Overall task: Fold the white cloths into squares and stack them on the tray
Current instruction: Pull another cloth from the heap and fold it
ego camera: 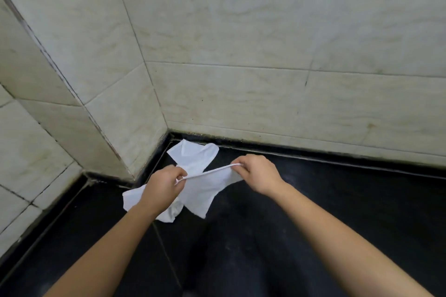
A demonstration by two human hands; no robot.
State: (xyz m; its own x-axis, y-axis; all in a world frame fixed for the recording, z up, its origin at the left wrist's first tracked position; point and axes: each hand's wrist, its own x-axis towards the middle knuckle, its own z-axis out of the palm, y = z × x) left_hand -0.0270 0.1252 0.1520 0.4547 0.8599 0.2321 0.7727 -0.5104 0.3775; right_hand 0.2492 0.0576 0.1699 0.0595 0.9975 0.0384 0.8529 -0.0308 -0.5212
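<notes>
A white cloth (205, 190) is stretched between my two hands above the black counter. My left hand (164, 185) pinches its left corner and my right hand (258, 173) pinches its right corner, so the top edge runs taut between them and the rest hangs down. More white cloth lies loose on the counter: one piece (193, 154) behind my hands near the wall corner, and another (166, 212) under my left wrist. No tray is in view.
The black counter (313, 212) runs along cream tiled walls (241, 79) that meet in a corner just behind the cloths. A tiled pillar (60, 103) juts out at the left.
</notes>
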